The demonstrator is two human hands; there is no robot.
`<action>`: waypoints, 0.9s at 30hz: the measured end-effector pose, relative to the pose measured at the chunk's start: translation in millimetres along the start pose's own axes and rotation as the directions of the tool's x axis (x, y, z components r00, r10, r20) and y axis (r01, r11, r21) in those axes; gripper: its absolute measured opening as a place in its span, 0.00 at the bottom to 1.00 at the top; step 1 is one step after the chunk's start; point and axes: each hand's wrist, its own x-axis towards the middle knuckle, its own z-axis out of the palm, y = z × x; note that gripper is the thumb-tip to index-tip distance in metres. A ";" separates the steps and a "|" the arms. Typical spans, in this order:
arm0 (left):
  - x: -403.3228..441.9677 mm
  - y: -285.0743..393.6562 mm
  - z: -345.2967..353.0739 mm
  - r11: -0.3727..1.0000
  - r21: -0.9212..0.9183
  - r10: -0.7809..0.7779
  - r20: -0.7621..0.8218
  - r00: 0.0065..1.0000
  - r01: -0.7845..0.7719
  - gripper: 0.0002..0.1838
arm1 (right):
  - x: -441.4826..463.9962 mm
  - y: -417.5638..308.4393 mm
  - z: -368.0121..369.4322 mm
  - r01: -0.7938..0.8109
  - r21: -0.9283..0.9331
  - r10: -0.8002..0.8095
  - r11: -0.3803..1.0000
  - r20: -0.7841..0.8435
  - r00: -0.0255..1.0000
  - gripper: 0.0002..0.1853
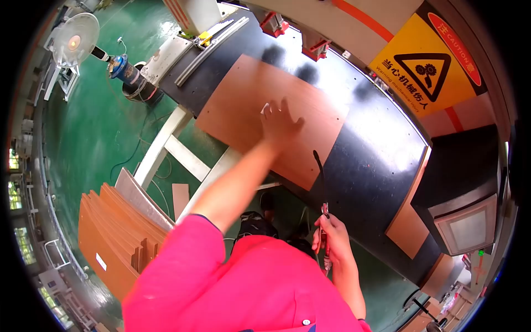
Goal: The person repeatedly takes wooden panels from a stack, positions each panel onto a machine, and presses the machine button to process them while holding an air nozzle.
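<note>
Brown board (246, 94) on black table (365, 171)

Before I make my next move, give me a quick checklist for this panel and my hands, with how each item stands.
1. Wood-grain panel lying flat on the black table: ok.
2. Left hand over the panel, fingers spread: ok; how hard it presses: cannot tell.
3. Right hand gripping the red-and-silver hand tool: ok.
4. Panel apart from the brown board at the right: ok.
5. Panel's underside free of damage: cannot tell, it is hidden.
6. Machine by the yellow caution sign switched off: cannot tell.
</note>
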 end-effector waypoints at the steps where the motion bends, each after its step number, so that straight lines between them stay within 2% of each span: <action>1: 10.0 -29.3 -14.1 0.951 -0.045 0.308 0.037 0.951 -0.306 0.48 | -2.5 0.6 -3.8 0.002 0.008 -0.002 1.000 -0.014 1.000 0.18; 2: 24.6 -68.1 -24.2 0.741 -0.002 0.669 0.097 0.737 -0.672 0.47 | -5.3 2.3 -8.1 0.002 0.017 -0.002 1.000 -0.032 0.999 0.18; 5: 22.2 -90.2 -78.3 0.586 0.263 0.641 0.428 0.638 -0.766 0.46 | -8.2 8.8 -19.7 0.016 0.013 -0.015 1.000 -0.067 0.998 0.18; 8: 22.6 -93.8 -68.1 0.728 0.416 0.461 0.291 0.839 -0.544 0.44 | -2.8 7.2 -19.0 0.011 0.071 -0.004 0.997 -0.097 0.995 0.17; 10: 20.4 -95.0 -57.4 0.821 0.488 0.257 0.145 0.956 -0.295 0.46 | -2.3 8.5 -16.4 0.000 0.097 0.007 0.995 -0.073 0.997 0.17; 12: 46.3 -91.2 -41.1 0.847 0.531 0.021 -0.056 0.998 0.012 0.48 | 5.3 7.2 -14.7 -0.011 0.044 0.013 0.999 -0.046 0.999 0.17; 15: 70.8 -81.9 -33.0 0.819 0.508 -0.197 -0.188 0.962 0.267 0.49 | 12.4 -1.1 -7.3 -0.006 0.015 0.007 1.000 -0.031 1.000 0.18; 22: 100.3 -67.9 -20.3 0.850 0.440 -0.211 -0.220 0.952 0.290 0.48 | 26.7 -19.6 11.1 -0.014 -0.040 0.015 0.999 0.007 1.000 0.17; 27: 131.9 -45.0 -0.1 0.845 0.363 -0.307 -0.272 0.912 0.392 0.45 | 33.4 -32.9 23.9 -0.014 -0.048 0.015 0.999 0.006 1.000 0.17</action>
